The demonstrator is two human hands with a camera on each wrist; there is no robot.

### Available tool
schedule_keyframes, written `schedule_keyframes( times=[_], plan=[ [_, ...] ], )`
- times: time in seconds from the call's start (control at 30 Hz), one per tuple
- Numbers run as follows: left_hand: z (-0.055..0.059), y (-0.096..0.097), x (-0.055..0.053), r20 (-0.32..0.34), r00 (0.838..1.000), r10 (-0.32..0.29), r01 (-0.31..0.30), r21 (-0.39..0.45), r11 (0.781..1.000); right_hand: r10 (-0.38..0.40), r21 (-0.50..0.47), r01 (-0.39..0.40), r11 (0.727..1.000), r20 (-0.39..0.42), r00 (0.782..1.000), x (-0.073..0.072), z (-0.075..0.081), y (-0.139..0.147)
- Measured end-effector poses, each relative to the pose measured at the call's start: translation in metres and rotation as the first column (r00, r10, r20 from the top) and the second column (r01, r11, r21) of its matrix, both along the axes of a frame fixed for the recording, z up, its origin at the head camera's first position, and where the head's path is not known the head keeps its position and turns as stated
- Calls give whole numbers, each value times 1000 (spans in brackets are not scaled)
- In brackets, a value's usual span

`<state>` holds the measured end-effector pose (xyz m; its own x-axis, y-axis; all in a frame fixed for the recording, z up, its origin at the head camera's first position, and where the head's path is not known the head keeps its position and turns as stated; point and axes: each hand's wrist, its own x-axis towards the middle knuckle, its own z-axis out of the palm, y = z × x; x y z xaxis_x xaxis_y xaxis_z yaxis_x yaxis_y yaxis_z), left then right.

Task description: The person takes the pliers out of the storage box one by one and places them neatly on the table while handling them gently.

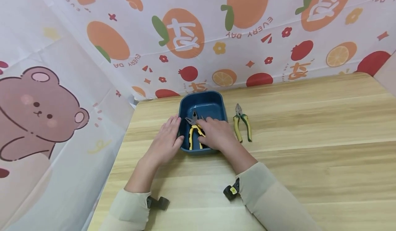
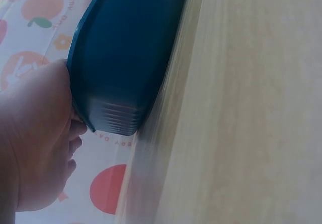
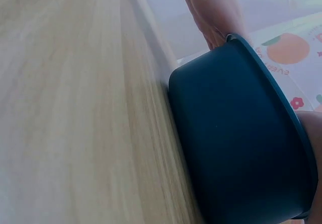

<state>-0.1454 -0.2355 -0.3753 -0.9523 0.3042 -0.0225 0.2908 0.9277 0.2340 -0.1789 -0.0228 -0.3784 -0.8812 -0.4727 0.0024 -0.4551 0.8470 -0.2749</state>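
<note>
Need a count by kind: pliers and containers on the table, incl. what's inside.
Pliers: 2 clearly visible (yellow-and-black pair inside, green-handled pair outside)
Containers: 1 (blue bin)
Total: 3; a metal tip by the right hand may be another tool, uncounted.
</note>
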Motion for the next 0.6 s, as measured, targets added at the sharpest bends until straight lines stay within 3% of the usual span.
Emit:
schedule_keyframes(
  times=[0.37,0.6],
  plan=[
    [2,0,-2,-5,1000,-18,18,18,1000,2,-8,-2,1000,1,1000,-1,4,0],
    [1,1,-2,31,999,-11,10,34,999,12,3,-12,1000,14,1000,-2,4,2]
  ],
)
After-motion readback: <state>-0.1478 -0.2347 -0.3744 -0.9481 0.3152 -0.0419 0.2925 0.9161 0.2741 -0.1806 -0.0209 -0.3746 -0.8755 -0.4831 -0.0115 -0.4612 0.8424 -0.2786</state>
